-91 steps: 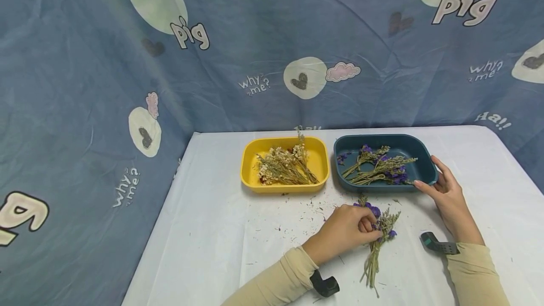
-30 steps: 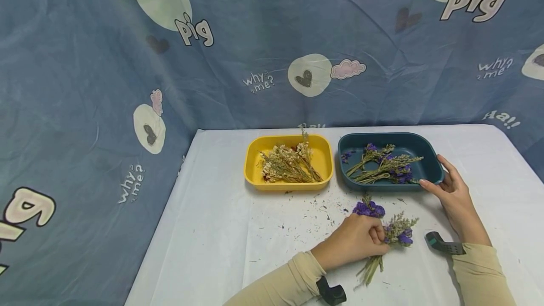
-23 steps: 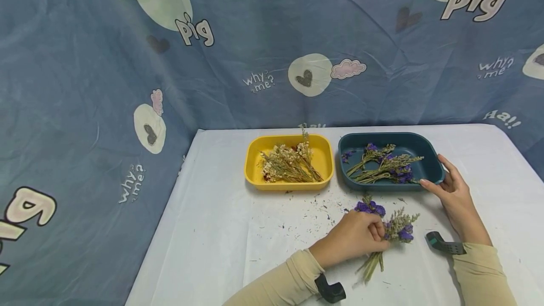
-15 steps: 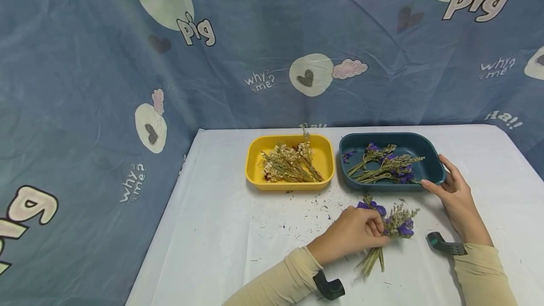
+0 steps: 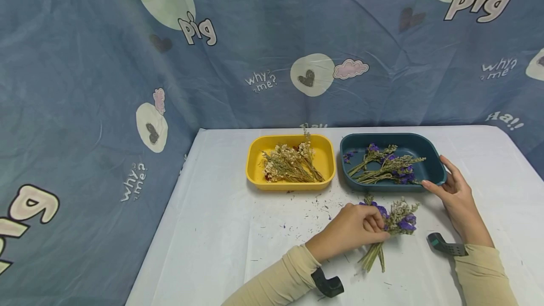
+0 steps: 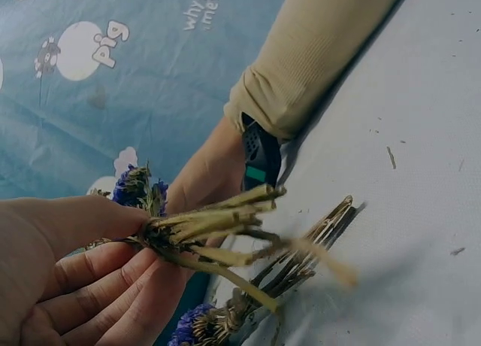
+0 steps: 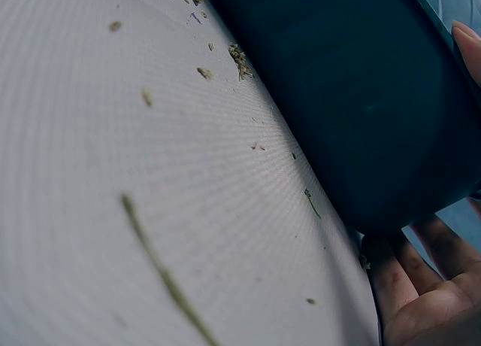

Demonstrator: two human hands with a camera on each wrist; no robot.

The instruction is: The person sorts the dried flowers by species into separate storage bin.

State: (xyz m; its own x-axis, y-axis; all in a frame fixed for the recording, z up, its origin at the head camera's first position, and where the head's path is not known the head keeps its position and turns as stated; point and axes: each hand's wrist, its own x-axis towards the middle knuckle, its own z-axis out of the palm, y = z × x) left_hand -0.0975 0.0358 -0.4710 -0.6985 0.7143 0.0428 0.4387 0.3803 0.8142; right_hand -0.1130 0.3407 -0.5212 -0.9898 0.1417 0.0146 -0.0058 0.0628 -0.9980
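My left hand (image 5: 354,230) pinches a bunch of dried purple flowers (image 5: 403,221) by its stems, just above the table. Its cut stem ends (image 6: 225,226) fan out past the fingertips in the left wrist view. A second purple bunch (image 6: 293,263) lies on the white cloth below; in the head view the left hand hides much of it. My right hand (image 5: 456,199) holds the near right corner of the dark blue tray (image 5: 420,152), thumb on the rim. Several purple-flowered bunches (image 5: 388,166) lie in that tray.
A yellow tray (image 5: 257,150) with dried white-flowered bunches (image 5: 289,162) stands left of the blue one. Small plant crumbs and stem bits (image 7: 169,278) litter the white tablecloth (image 5: 212,230). A blue printed curtain (image 5: 255,37) hangs behind and at the left.
Three seconds ago the bunches overlapped under my left hand; one bunch is now raised and shifted right. Over the last second it has moved slightly away from me. The right hand stays on the tray.
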